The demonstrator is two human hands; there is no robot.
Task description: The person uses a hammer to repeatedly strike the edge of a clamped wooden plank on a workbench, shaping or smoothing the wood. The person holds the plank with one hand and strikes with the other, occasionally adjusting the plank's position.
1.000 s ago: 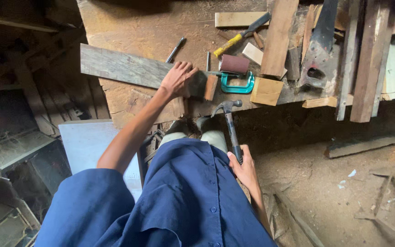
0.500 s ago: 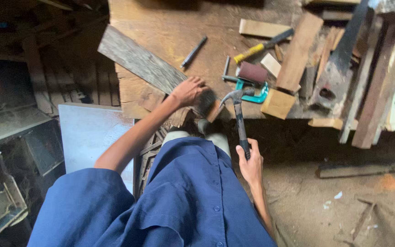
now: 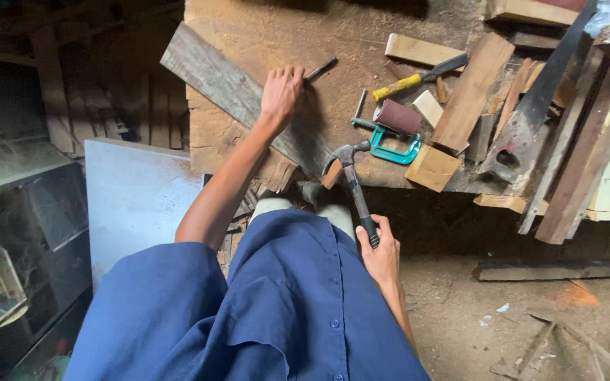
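My left hand rests palm down on a grey weathered plank that lies slanted across a dusty wooden workbench. Its fingertips reach a dark metal punch lying just beyond the plank. My right hand is wrapped round the black grip of a claw hammer, held low by my lap. The hammer's head points up towards the bench's front edge, close to the plank's near end.
A teal clamp with a dark red sanding roll, a yellow-handled chisel, small wood blocks and a hand saw crowd the bench's right side among stacked boards. A pale sheet leans at the left.
My left hand slid further up the plank, away from me, towards the punch. The hammer stayed in my right hand and the view shifted closer to the bench.
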